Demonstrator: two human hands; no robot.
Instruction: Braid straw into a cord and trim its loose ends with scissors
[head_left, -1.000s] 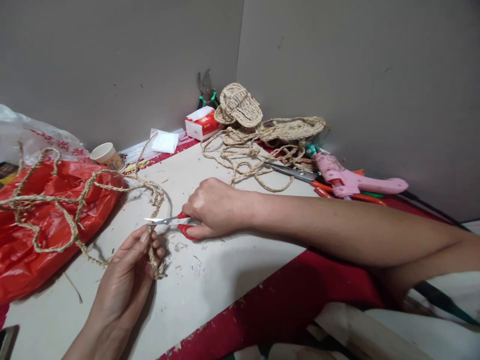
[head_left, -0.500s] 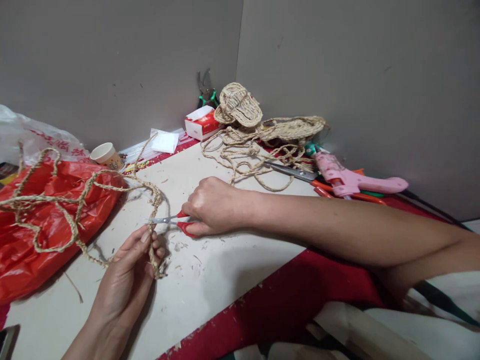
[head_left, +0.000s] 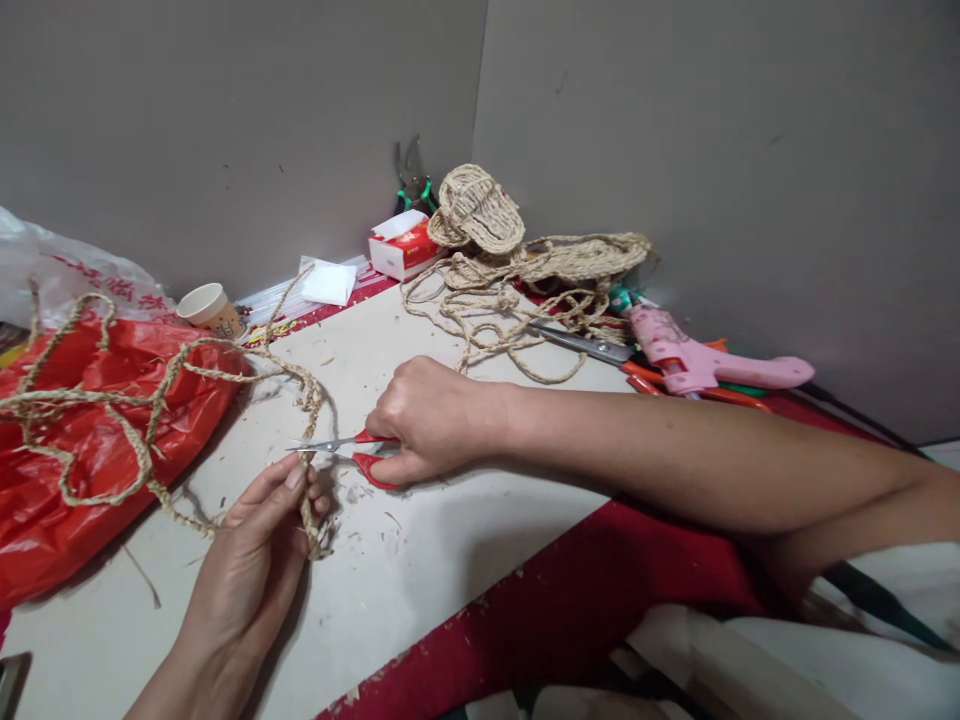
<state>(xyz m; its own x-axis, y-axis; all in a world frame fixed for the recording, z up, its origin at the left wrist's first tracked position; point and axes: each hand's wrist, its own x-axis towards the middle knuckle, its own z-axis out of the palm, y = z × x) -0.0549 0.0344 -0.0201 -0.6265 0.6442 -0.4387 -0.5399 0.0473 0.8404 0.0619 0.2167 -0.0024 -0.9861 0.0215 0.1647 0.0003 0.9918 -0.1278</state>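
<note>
Grey walls [head_left: 240, 120] meet in a corner behind a red surface [head_left: 585, 590], much of it under a pale sheet [head_left: 457, 520] strewn with scraps [head_left: 352, 495]. Near the corner are pliers [head_left: 412, 185], a tissue pack [head_left: 405, 255] and rope coils [head_left: 484, 212]; farther right, a pink glue gun [head_left: 675, 345] lies beside shears [head_left: 606, 350]. At the left spreads a red bag [head_left: 67, 545], with a cup [head_left: 216, 312] behind it. Braided rope [head_left: 310, 395] trails from over the bag onto the sheet, where the left hand [head_left: 251, 540] pinches it between thumb and fingers. The right hand [head_left: 435, 420] is curled around the red handles of scissors [head_left: 330, 446], whose blades cross the rope just above that pinch.
</note>
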